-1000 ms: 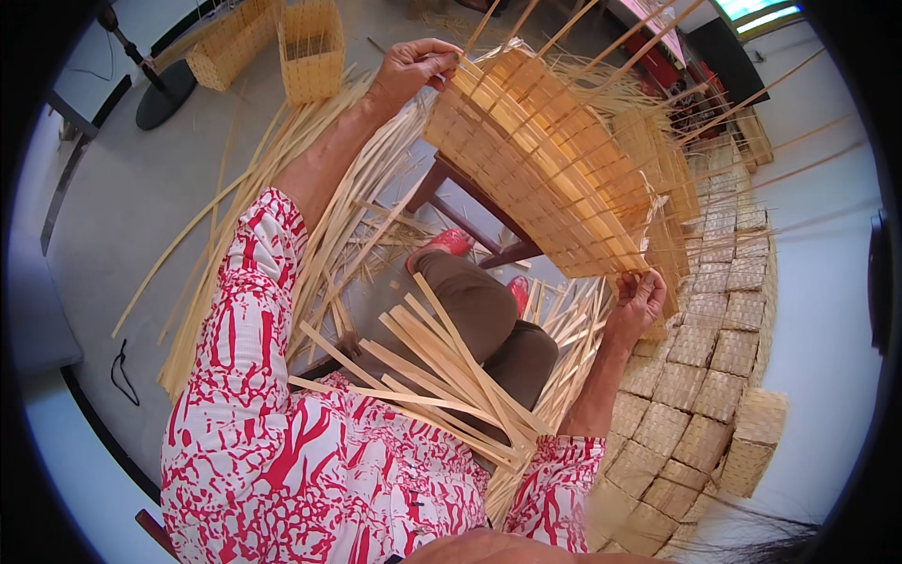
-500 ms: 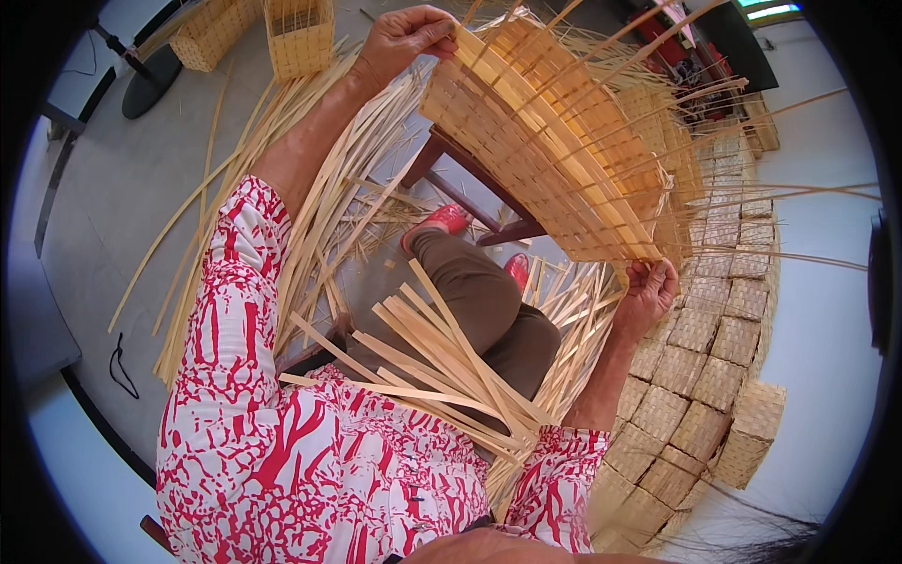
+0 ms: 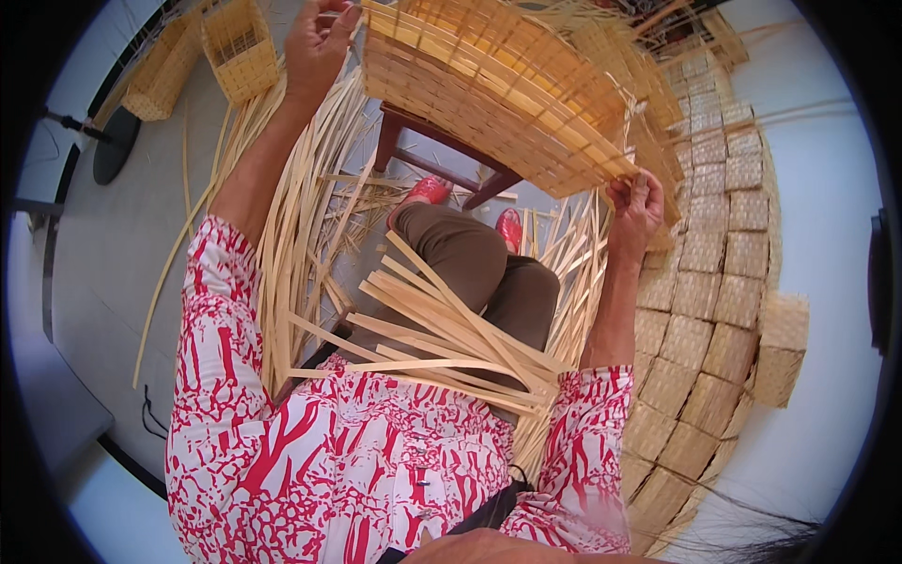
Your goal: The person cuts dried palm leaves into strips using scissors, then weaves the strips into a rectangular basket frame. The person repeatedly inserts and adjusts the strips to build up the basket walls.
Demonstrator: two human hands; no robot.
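A half-woven bamboo basket (image 3: 498,94) rests tilted on a dark wooden stool (image 3: 442,164) in front of me. My left hand (image 3: 318,42) grips its upper left edge among long loose strips. My right hand (image 3: 637,209) pinches the strip ends at the basket's lower right corner. A bundle of flat bamboo strips (image 3: 442,329) lies across my lap, over brown trousers. Red shoes (image 3: 427,190) show under the stool.
Long bamboo strips (image 3: 291,226) fan over the grey floor at my left. Finished woven baskets (image 3: 714,282) are stacked in rows at the right. Two more baskets (image 3: 235,47) stand at the upper left near a dark round stand base (image 3: 115,146).
The view has shifted so the basket and both hands sit higher in the picture. My left hand stays on the basket's upper edge; my right hand has risen to its lower right corner.
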